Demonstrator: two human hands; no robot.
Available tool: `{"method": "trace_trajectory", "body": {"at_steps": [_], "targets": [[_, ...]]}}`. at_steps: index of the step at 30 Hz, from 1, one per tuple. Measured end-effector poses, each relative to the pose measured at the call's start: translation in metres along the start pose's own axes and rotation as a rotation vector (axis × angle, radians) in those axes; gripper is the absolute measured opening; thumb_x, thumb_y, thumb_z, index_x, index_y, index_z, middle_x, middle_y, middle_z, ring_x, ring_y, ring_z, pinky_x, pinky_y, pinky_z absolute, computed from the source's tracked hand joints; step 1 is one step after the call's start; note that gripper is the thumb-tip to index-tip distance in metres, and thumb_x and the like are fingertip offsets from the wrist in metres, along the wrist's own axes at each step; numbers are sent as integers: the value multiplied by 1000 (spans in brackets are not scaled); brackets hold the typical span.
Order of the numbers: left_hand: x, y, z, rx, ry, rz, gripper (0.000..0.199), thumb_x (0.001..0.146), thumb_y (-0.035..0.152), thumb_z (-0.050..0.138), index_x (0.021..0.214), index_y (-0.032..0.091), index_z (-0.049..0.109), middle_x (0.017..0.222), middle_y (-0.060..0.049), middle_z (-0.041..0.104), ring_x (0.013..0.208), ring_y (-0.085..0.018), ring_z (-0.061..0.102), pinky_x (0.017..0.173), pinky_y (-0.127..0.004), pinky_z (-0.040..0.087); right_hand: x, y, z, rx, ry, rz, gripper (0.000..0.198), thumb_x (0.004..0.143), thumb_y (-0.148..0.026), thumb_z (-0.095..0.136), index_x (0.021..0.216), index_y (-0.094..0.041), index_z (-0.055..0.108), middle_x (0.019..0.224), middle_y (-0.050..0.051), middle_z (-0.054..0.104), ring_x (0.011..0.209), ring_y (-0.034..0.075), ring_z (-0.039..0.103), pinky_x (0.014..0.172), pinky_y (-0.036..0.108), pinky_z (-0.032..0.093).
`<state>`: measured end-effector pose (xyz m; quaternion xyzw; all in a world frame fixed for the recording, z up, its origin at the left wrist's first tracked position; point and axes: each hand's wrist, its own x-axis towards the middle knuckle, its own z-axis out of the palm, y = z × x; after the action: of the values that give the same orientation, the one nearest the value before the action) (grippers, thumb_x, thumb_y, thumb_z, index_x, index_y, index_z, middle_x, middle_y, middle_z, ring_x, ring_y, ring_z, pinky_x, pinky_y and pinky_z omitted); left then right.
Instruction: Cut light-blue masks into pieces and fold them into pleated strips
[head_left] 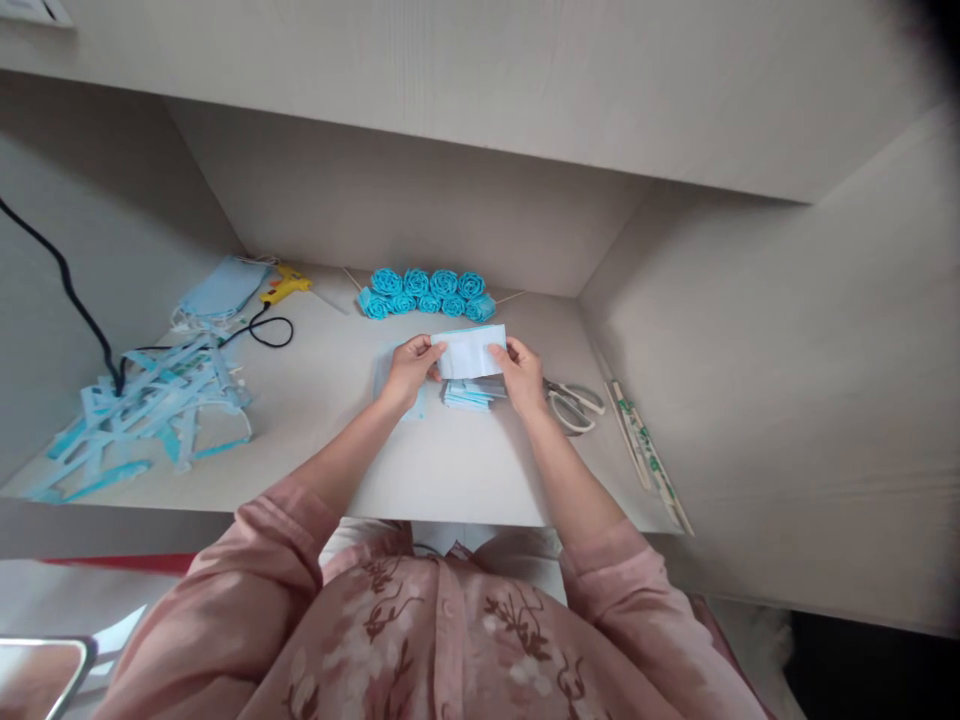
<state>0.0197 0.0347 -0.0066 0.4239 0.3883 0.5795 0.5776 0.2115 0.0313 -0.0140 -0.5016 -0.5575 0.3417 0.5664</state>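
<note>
A folded face-mask piece (469,353), pale with a blue top edge, is stretched flat between my two hands above the desk. My left hand (411,368) pinches its left end, thumb on the near face. At the opposite end my right hand (521,372) grips it the same way. Just below lies a small stack of folded blue-and-white pieces (468,397). Scissors (574,405) with pale handles rest by my right hand, their blades partly hidden behind it. Under my left wrist a thin translucent blue sheet (384,372) shows in part.
Two rows of blue rosettes (429,290) sit along the back. At left are a yellow glue gun (286,286), flat face masks (225,288), a black cord (67,275) and a heap of cut strips (161,400). Thin sticks (649,455) lie along the right wall. A shelf (480,90) overhangs the desk.
</note>
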Motion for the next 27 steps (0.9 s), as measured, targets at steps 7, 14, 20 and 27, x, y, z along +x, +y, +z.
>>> {"method": "trace_trajectory", "body": {"at_steps": [7, 14, 20, 27], "targets": [[-1, 2, 0, -31, -6, -6, 45, 55, 47, 83, 65, 17, 51, 58, 6, 52, 47, -8, 51, 44, -22, 47, -2, -5, -1, -230, 116, -52, 42, 81, -53, 57, 60, -19, 44, 55, -7, 35, 56, 9, 34, 53, 22, 28], [0, 1, -1, -38, 7, 11, 50, 57, 48, 83, 58, 18, 44, 51, 7, 46, 42, -7, 47, 38, -21, 42, -6, -4, 3, -257, 118, -58, 43, 85, -56, 51, 61, -21, 45, 51, -6, 38, 50, 10, 42, 51, 23, 37], [6, 13, -7, -96, 96, 59, 44, 71, 50, 76, 65, 18, 46, 52, 7, 44, 43, -7, 45, 41, -19, 40, 3, -4, -11, -169, 259, -40, 43, 85, -59, 48, 67, -20, 50, 55, -4, 49, 51, 13, 53, 49, 25, 44], [20, 55, -38, 45, 243, 310, 34, 85, 52, 60, 79, 20, 53, 63, 2, 53, 51, -9, 51, 50, -21, 42, 12, -3, -19, -73, 326, -34, 36, 77, -52, 60, 86, -17, 59, 67, -3, 56, 57, 12, 51, 53, 26, 49]]}}
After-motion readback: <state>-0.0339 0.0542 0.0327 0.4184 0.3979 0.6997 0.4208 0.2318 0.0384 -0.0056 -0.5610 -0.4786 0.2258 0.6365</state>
